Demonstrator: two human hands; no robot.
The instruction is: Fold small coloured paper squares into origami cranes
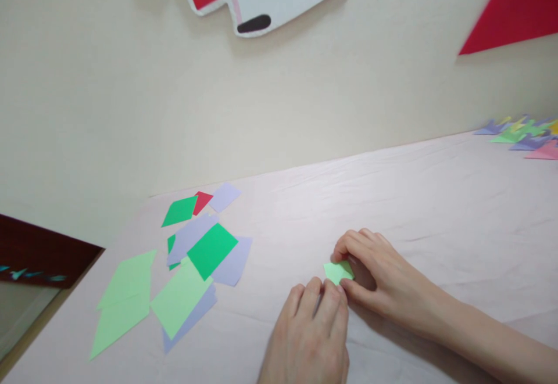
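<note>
A small light green folded paper [335, 271] lies on the pale cloth between my two hands. My right hand [387, 276] is closed around its right side, the index finger bent at the far corner and the thumb against the near right edge. From the near side my left hand [311, 332] has its fingers curled down, the fingertips at the paper's lower edge. The left thumb is hidden beneath the hand. Part of the paper is covered by the fingers, so its full folded shape does not show.
Loose sheets lie to the left: light green paper [126, 300], dark green paper [213, 250], lavender paper [235, 262] and red paper [202, 203]. Folded paper pieces [523, 134] are heaped at the far right, by the wall [305, 99]. The cloth-covered surface [279, 210] ends at the left.
</note>
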